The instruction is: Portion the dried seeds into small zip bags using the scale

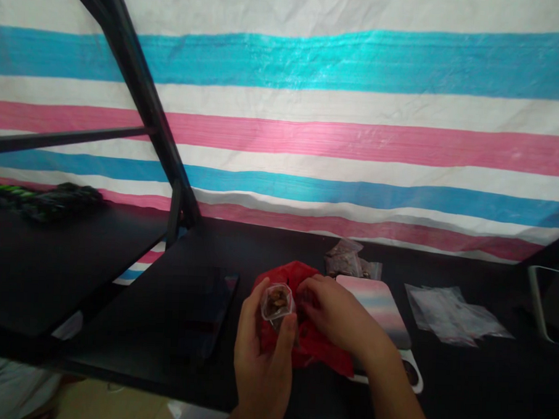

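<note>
My left hand [266, 357] is closed around a small clear plastic bag [278, 302], its mouth held wide and facing up. Brown pieces lie inside it; their kind is too small to make out. Just to the right, my right hand [335, 307] reaches into a red plastic bag [293, 272], fingers curled down. Its fingertips are partly hidden, and I cannot tell what they hold. Behind my right forearm sits a flat kitchen scale [372, 300] with a shiny top reflecting the striped sheet.
Filled zip bags [346, 262] lie behind the scale. A pile of flat clear zip bags [453, 313] is to its right. A dark flat panel [210, 317] rests at left. A black metal frame [145, 98] rises at left before a striped sheet [312, 106].
</note>
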A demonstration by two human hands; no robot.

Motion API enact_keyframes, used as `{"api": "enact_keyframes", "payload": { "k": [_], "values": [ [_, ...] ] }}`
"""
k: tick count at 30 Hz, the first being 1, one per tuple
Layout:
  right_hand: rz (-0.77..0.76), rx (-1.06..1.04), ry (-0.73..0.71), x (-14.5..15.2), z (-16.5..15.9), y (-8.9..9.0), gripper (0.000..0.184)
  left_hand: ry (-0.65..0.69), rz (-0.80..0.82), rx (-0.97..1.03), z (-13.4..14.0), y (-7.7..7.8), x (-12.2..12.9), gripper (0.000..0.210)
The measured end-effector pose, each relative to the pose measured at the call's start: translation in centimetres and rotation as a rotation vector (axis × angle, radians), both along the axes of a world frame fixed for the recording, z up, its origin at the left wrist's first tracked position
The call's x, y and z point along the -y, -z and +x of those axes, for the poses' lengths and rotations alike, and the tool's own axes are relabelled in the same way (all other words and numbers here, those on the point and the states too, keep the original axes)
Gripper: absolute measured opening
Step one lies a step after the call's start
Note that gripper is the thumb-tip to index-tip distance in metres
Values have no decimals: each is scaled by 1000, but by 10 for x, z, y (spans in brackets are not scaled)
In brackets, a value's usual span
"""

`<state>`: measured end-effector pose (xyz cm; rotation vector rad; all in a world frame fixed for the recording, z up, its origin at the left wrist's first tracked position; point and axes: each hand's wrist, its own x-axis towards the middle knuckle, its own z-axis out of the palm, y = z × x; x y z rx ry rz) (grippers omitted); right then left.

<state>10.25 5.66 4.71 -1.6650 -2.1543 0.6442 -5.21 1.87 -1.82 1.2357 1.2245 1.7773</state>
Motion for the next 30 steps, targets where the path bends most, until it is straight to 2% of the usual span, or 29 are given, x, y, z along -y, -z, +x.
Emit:
{"api": "enact_keyframes", "payload": {
  "k": [3,6,8,11,13,16,19,24,27,30],
  "values": [
    [122,38,7,-10,-2,12,37,-40,80,18,1,0,-1,50],
    [162,50,47,-14,1,17,43,-90,124,24,1,0,-5,49],
    [173,-16,48,-12,3,11,41,-85,113,-6,0,1,-7,50],
    [170,-268,33,1,1,-11,27,-56,48,-39,-1,1,-10,51],
    [88,-429,3,12,-3,-28,17,-39,22,-43,-2,1,-12,52],
    [-12,-488,-51,23,-10,-44,9,-7,14,-62,-2,0,-15,53],
    [13,-502,-20,23,-15,-42,4,13,8,-105,-2,-1,-16,55],
    [160,-505,43,16,-8,-36,14,114,20,-84,-1,-4,-17,61],
    [214,-504,66,16,-2,-39,13,217,-74,33,-2,-9,-21,56],
    [233,-457,89,17,3,-42,13,235,-135,24,-3,-13,-25,55]
  ]
}}
